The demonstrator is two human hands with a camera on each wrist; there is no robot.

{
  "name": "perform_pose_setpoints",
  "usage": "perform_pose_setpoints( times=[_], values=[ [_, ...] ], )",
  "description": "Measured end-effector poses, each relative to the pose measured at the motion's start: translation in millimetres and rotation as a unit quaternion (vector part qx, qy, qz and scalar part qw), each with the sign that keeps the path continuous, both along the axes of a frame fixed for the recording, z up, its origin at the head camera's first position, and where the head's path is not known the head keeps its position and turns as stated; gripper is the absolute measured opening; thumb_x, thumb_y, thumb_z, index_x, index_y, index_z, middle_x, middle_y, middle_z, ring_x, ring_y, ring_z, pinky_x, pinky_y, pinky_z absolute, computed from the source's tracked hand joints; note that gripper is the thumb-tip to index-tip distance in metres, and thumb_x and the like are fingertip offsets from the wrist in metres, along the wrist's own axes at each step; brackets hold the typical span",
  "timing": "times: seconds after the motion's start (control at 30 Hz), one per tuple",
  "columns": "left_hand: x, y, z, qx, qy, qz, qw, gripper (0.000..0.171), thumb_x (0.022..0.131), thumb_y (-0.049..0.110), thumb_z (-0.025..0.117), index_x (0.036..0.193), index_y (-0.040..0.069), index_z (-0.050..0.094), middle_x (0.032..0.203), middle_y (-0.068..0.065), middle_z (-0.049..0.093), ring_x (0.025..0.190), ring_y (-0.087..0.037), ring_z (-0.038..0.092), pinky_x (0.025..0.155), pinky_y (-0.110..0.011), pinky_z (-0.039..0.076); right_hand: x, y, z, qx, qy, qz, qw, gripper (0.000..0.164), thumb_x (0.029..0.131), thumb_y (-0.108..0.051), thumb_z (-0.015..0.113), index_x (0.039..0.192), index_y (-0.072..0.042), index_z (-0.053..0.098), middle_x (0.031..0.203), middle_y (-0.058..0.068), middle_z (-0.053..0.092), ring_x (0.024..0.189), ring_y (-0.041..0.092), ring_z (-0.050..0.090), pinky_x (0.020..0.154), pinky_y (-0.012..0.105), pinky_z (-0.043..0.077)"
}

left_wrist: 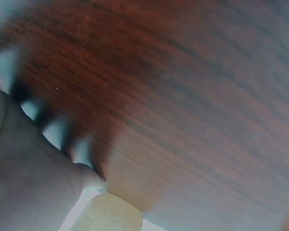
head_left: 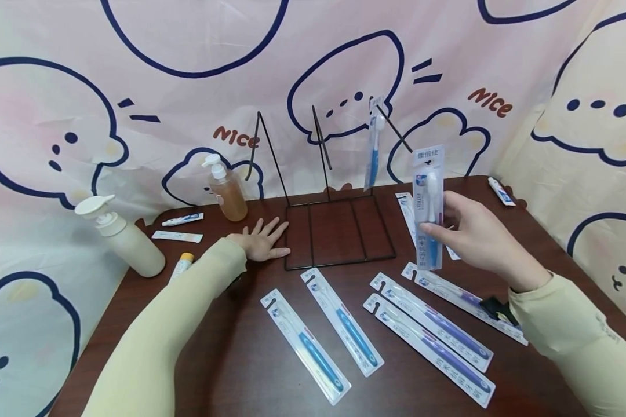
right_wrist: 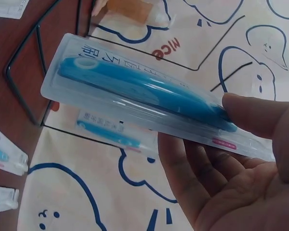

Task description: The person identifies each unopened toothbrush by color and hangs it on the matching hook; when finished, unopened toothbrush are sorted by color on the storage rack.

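Observation:
Upright in my right hand (head_left: 475, 234) is a packaged toothbrush (head_left: 428, 185) with a blue handle, pinched between thumb and fingers. The right wrist view shows the clear blister and blue handle (right_wrist: 144, 96) up close, thumb on one side and fingers on the other. A black wire rack (head_left: 339, 263) stands at the middle of the table, its prongs rising at the back. From its right prong hangs another blue packaged toothbrush (head_left: 374, 150). My left hand (head_left: 263, 238) rests on the table with spread fingers, the tips right at the rack's left side.
Several packaged toothbrushes lie in front, blue ones (head_left: 342, 321) at the middle and purple ones (head_left: 430, 350) to the right. Another package (head_left: 407, 211) lies partly behind the held one. An amber pump bottle (head_left: 229, 197), a cream pump bottle (head_left: 133, 246) and small tubes (head_left: 182, 219) stand or lie left.

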State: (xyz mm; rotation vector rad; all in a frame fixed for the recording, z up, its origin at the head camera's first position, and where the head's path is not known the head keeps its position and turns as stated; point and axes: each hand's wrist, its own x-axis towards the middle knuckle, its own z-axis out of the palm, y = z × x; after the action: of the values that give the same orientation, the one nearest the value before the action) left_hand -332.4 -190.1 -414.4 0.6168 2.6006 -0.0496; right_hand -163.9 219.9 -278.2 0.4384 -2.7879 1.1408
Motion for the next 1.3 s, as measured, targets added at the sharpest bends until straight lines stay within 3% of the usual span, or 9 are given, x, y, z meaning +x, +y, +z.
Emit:
perform_pose_setpoints(
  times=[0.37, 0.57, 0.8, 1.03, 1.3],
  values=[
    [-0.9, -1.0, 4.9, -0.007, 0.006, -0.001, 1.0000, 0.084, 0.085, 0.073, 0.023, 0.147, 0.028, -0.011, 0.152, -0.004, -0.015, 0.135, -0.041, -0.009, 0.098, -0.067, 0.006, -18.0, -8.0, -3.1, -0.016, 0.002, -0.008, 1.000, 0.065, 0.088, -0.029, 0.062, 0.142, -0.011, 0.032, 0.126, 0.019, 0.051, 0.104, 0.038, 0.056, 0.076, 0.056, 0.046],
    [-0.7, -2.5, 5.6, -0.008, -0.001, -0.002, 1.0000, 0.085, 0.084, 0.074, 0.023, 0.147, 0.029, -0.011, 0.152, -0.004, -0.015, 0.135, -0.039, -0.010, 0.099, -0.065, 0.004, -35.4, -10.4, -9.8, -0.012, -0.005, -0.015, 1.000, 0.065, 0.088, -0.031, 0.061, 0.143, -0.013, 0.031, 0.128, 0.019, 0.050, 0.106, 0.038, 0.055, 0.074, 0.056, 0.046],
    [-2.9, -1.8, 6.5, -0.008, 0.006, -0.001, 1.0000, 0.084, 0.085, 0.073, 0.024, 0.147, 0.028, -0.011, 0.152, -0.005, -0.014, 0.135, -0.040, -0.009, 0.099, -0.066, 0.004, -70.4, -17.8, -10.8, 0.003, -0.006, -0.016, 1.000, 0.058, 0.090, -0.031, 0.058, 0.140, -0.010, 0.036, 0.126, 0.019, 0.050, 0.109, 0.038, 0.053, 0.079, 0.055, 0.045],
    [-2.9, -1.5, -1.3, -0.005, 0.004, 0.004, 1.0000, 0.085, 0.083, 0.074, 0.022, 0.146, 0.029, -0.012, 0.152, -0.003, -0.016, 0.135, -0.039, -0.011, 0.099, -0.066, 0.004, -110.6, -30.5, -2.4, -0.003, -0.011, 0.013, 1.000, 0.060, 0.093, -0.023, 0.055, 0.145, -0.013, 0.025, 0.131, 0.021, 0.047, 0.110, 0.038, 0.052, 0.082, 0.051, 0.045],
    [0.3, 1.5, -2.6, 0.004, 0.004, 0.002, 1.0000, 0.085, 0.084, 0.073, 0.025, 0.146, 0.029, -0.011, 0.152, -0.003, -0.016, 0.135, -0.039, -0.010, 0.099, -0.066, 0.004, -149.8, -36.9, 4.9, -0.019, -0.086, 0.003, 0.996, 0.070, 0.095, -0.027, 0.049, 0.149, -0.017, 0.004, 0.137, 0.026, 0.036, 0.117, 0.041, 0.046, 0.087, 0.051, 0.043]
  ],
)
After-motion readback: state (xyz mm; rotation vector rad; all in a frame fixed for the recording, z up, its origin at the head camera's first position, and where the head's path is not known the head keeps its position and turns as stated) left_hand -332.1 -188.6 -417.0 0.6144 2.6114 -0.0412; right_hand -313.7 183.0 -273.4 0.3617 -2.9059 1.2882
